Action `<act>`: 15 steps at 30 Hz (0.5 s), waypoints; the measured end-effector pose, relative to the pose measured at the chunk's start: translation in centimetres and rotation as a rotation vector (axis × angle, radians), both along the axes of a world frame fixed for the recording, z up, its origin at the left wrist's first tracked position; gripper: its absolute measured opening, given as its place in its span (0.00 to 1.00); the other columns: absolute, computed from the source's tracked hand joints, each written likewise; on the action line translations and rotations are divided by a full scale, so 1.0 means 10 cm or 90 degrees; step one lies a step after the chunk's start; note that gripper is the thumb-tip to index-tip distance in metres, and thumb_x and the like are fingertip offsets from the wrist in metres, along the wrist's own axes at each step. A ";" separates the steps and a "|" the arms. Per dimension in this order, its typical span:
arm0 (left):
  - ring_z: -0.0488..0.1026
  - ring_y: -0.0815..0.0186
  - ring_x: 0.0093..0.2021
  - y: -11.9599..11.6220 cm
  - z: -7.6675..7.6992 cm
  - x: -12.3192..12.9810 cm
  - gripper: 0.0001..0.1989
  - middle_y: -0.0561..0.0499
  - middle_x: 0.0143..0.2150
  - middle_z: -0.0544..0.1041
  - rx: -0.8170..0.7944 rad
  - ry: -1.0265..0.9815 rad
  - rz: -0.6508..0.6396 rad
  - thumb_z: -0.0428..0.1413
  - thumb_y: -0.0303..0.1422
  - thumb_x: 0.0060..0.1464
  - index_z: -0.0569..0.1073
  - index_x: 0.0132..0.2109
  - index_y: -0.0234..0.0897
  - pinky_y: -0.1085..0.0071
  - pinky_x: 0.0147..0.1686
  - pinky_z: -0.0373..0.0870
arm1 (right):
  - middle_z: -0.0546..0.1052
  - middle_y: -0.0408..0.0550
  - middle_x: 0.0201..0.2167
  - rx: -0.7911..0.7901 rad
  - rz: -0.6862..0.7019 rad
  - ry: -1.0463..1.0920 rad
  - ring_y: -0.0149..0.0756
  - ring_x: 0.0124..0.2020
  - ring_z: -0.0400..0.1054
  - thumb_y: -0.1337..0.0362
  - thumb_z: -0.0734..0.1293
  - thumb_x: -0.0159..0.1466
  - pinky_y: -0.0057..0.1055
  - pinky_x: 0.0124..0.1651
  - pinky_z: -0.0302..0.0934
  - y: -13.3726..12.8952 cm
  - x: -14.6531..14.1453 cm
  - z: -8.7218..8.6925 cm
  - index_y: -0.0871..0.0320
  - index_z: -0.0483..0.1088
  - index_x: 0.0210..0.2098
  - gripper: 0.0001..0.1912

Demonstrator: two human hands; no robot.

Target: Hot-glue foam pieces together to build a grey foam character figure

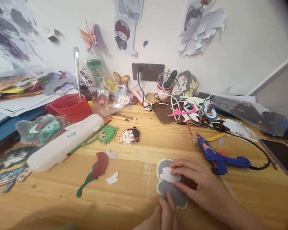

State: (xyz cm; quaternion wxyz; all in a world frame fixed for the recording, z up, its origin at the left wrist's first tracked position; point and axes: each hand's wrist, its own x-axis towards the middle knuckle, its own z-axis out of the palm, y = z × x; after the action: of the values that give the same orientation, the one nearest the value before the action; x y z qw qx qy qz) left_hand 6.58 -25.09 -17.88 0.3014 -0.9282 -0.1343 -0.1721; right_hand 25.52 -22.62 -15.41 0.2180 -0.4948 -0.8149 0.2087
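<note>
A grey paper cutout (176, 193) with a pale yellow rim lies on the wooden table in front of me. On its upper part sits a smaller white paper piece (167, 174). My right hand (204, 183) has its thumb and fingertips on the right edge of the white piece. From below, my left hand (162, 214) holds the cutout's lower left edge, a finger pressed on the grey face; its other fingers are curled and partly hidden. To the right lies a blue hot glue gun (220, 159), its nozzle pointing up and left.
Red and green paper shapes (101, 164) and a white scrap (112, 178) lie to the left. Beyond them are a girl-face cutout (131, 135), a long white case (64, 143) and a red cup (70, 108). Cables and paper scraps crowd the back right, near a phone (279, 156).
</note>
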 end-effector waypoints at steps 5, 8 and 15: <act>0.73 0.73 0.29 0.01 0.02 -0.01 0.16 0.54 0.34 0.78 0.023 0.009 0.006 0.44 0.19 0.53 0.75 0.35 0.35 0.84 0.28 0.70 | 0.73 0.47 0.43 -0.007 0.012 0.011 0.36 0.46 0.64 0.70 0.64 0.59 0.33 0.48 0.61 0.01 0.02 -0.01 0.55 0.72 0.38 0.09; 0.73 0.75 0.30 0.01 0.05 -0.03 0.15 0.56 0.34 0.78 0.036 0.038 0.006 0.43 0.19 0.54 0.74 0.36 0.33 0.84 0.30 0.70 | 0.72 0.47 0.43 -0.004 0.027 0.030 0.35 0.46 0.64 0.72 0.62 0.60 0.32 0.47 0.61 0.02 0.03 -0.02 0.55 0.72 0.39 0.10; 0.74 0.76 0.32 -0.01 0.10 -0.04 0.15 0.58 0.36 0.78 0.033 0.062 0.022 0.43 0.21 0.55 0.74 0.38 0.35 0.84 0.32 0.69 | 0.73 0.46 0.42 -0.023 0.015 0.038 0.33 0.45 0.65 0.74 0.64 0.58 0.30 0.48 0.61 0.01 0.02 0.00 0.56 0.72 0.38 0.11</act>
State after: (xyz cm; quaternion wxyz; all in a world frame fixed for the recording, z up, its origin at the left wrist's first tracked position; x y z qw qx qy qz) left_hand 6.19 -25.21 -16.93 0.3347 -0.9248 -0.1312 -0.1251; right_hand 25.76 -22.48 -15.37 0.2310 -0.4826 -0.8098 0.2406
